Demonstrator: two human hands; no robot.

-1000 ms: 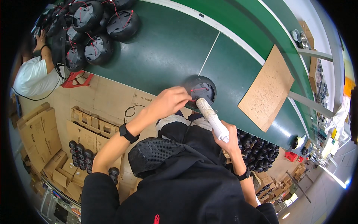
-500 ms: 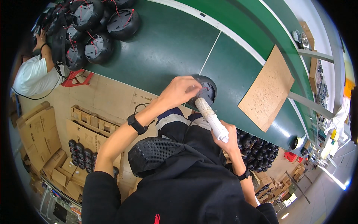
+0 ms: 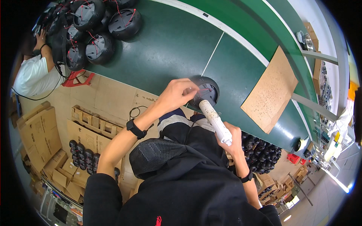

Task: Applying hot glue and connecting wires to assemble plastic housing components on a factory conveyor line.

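A round black plastic housing [image 3: 213, 86] lies on the green table near its front edge. Thin red wires [image 3: 205, 90] run from inside it toward my left hand [image 3: 178, 93], whose thumb and fingertips are pinched on the wire end at the housing's left side. My right hand [image 3: 232, 140] is wrapped around a white straight-bodied heat gun [image 3: 217, 125]. The tool's ribbed, discoloured nozzle points up at the housing's near rim, close to the wires. My fingertips partly hide the wire end.
Several similar black housings [image 3: 100, 48] with red wires are piled at the table's far left, near a person in a white shirt [image 3: 36, 77]. A brown cardboard sheet [image 3: 270, 90] lies to the right. Black parts [image 3: 260, 152] are massed below the table's right edge; cartons [image 3: 39, 139] stand at left.
My left hand has drawn slightly left from the housing, showing more red wire. The heat gun has shifted a little right and toward me.
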